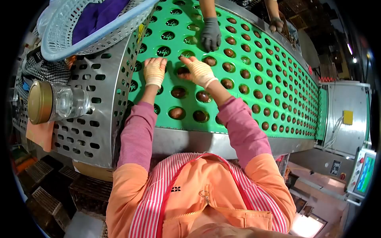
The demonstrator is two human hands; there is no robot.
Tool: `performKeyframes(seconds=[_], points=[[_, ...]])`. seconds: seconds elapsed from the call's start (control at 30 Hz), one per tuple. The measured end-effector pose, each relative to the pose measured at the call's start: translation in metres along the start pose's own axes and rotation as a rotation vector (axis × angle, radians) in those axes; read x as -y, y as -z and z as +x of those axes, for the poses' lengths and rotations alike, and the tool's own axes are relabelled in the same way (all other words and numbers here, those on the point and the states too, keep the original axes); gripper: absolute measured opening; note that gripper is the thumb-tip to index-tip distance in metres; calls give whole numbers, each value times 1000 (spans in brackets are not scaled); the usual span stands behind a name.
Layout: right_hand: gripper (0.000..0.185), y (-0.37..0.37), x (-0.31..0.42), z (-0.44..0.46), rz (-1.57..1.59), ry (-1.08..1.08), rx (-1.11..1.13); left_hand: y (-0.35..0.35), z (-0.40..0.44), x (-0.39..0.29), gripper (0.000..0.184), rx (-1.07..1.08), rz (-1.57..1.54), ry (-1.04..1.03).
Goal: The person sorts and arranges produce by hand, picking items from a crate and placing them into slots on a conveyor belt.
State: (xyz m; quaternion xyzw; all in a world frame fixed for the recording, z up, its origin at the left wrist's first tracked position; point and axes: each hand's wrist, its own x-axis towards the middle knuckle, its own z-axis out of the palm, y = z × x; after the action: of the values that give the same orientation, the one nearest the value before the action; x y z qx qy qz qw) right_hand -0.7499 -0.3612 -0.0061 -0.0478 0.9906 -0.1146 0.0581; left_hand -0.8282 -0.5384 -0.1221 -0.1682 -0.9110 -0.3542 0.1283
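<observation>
My left hand [154, 71], in a pale striped glove with bare fingertips, lies with its fingers stretched out on the green tray sheet [166, 104], just below a dark hollow [163, 51] with white markings. To its right is my right hand [198, 72], in a similar glove, with thumb and fingers apart. Between and partly under those fingers sits a brown egg-like ball [183, 72]; I cannot tell whether they grip it. More brown balls rest in hollows close by, such as a ball [178, 92] and another ball [203, 96].
Across the belt is a co-worker's grey-gloved hand [211, 35]; another gloved hand [276, 24] is farther right. A perforated metal panel [99, 91] stands at left, with a glass jar [67, 102] and a light blue basket [63, 49]. Far right is a control screen [363, 174].
</observation>
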Motion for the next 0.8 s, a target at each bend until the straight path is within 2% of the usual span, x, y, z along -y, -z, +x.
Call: performKeyframes(seconds=[0.03,0.07,0.17,0.27,0.4,0.47,0.5,0.53,0.6,0.63,0.67,0.7,0.8], points=[[62,4,-2,7,-5,24,-31,-2,-2,-2,27,-92,12,-51],[61,8,-4,18,-72,16,-64,-3,-3,-1,27,-90,-50,-30],[50,-10,-19,60,-161,203,-230,2,-5,-7,26,-89,-142,7],[37,-43,-44,80,-154,331,-237,2,-3,-2,26,-92,-192,34],[24,-36,-45,61,500,48,-572,2,-4,1,26,-100,-273,40],[25,-36,-64,26,575,-202,-693,10,-1,-2,26,-76,-333,95],[27,-50,-85,11,663,-185,-785,18,2,-9,26,-61,-354,134],[27,-34,-75,-21,667,-373,-702,18,3,-9,28,-64,-245,23],[21,-27,-63,-70,573,-243,-769,15,-6,-30,38,18,-21,-128],[18,-11,-44,-96,561,-311,-668,14,-11,-44,44,48,95,-208],[17,-24,-50,-118,505,-227,-694,9,-23,-63,48,149,163,-225],[17,-33,-46,-143,562,-309,-640,4,-37,-80,53,237,239,-242],[21,-40,-23,-205,529,-299,-701,9,-66,-102,66,327,267,-379]])
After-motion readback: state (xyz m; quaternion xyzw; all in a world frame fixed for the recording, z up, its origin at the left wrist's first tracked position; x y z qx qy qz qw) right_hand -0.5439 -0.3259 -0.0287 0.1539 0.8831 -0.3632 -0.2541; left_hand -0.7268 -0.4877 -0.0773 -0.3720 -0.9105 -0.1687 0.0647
